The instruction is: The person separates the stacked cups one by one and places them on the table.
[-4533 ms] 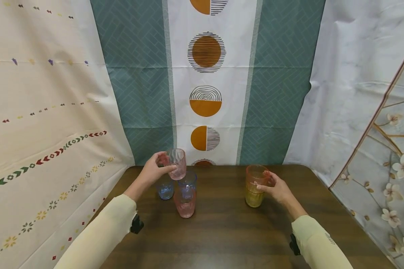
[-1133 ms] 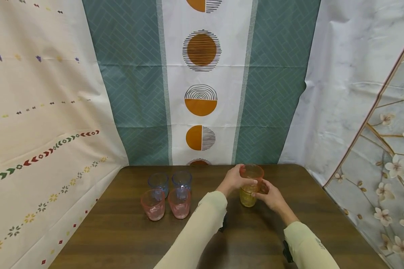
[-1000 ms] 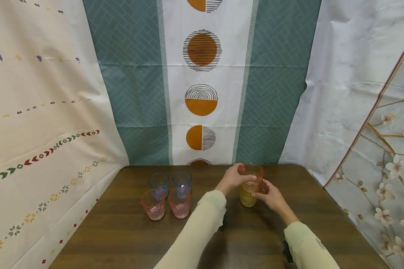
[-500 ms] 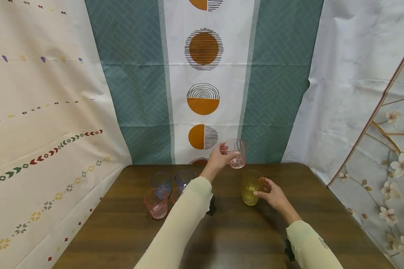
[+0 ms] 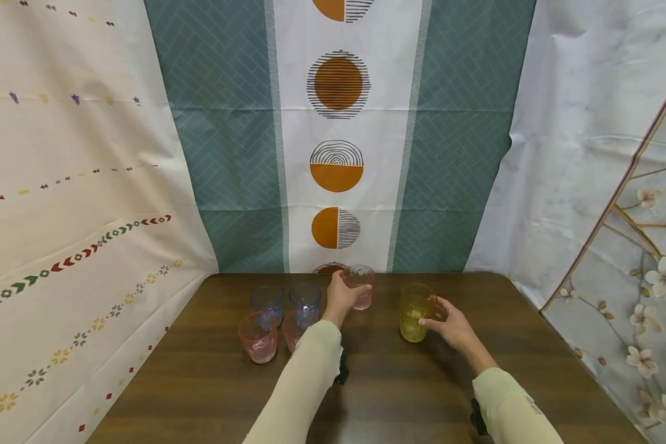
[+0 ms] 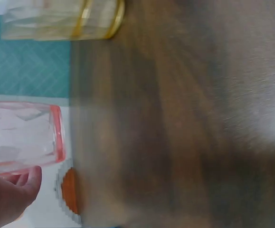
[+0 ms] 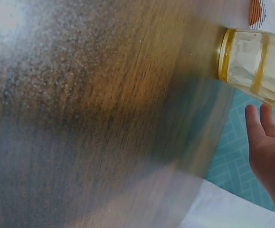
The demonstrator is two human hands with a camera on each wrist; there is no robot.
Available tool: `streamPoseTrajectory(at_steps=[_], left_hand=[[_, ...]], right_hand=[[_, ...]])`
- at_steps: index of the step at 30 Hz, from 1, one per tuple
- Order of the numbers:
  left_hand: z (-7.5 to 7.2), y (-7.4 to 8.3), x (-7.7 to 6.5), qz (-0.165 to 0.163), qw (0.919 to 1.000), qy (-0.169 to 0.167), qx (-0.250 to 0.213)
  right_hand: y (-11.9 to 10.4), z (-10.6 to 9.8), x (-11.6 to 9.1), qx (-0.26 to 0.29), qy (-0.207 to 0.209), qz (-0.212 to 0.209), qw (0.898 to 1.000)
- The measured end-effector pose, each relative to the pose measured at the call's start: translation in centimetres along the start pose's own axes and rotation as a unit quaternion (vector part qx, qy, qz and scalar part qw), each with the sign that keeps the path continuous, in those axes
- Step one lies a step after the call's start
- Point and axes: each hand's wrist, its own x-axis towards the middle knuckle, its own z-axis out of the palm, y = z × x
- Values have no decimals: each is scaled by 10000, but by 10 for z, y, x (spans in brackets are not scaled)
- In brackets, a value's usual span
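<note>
In the head view my left hand (image 5: 341, 300) grips a clear pink glass (image 5: 362, 290), held upright near the back middle of the table. The left wrist view shows this pink glass (image 6: 23, 135) raised off the wood, with fingers below it. My right hand (image 5: 452, 325) holds the right side of a yellow glass stack (image 5: 414, 324) standing on the table. A second yellow band in the right wrist view suggests two nested glasses (image 7: 251, 61). To the left stand two blue glasses (image 5: 267, 300) (image 5: 305, 297) behind two pink ones (image 5: 258, 339) (image 5: 295, 327); my left sleeve partly covers the nearer pink one.
The brown wooden table (image 5: 399, 394) reaches back to a green and white patterned curtain (image 5: 455, 185). A cream cloth (image 5: 89, 246) hangs at the left and a floral one (image 5: 644, 277) at the right.
My left hand has lifted the pink glass off the yellow stack, then moved it left and down. Earlier, another pink glass was set at the left. My right hand stays at the stack.
</note>
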Motion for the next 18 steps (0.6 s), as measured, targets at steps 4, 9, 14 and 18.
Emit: streamPoseTrajectory(at_steps=[4, 9, 14, 18], left_hand=[[6, -12, -5, -105, 9995, 141, 279], [10, -23, -10, -211, 9984, 220, 482], [12, -27, -11, -363, 9976, 81, 591], [16, -21, -10, -279, 9970, -155, 711]], right_hand=[[0, 0, 0, 14, 18, -15, 10000], [0, 2, 0, 59, 7, -26, 10000], [0, 1, 0, 92, 25, 5, 10000], [0, 0, -1, 103, 16, 14, 9999]])
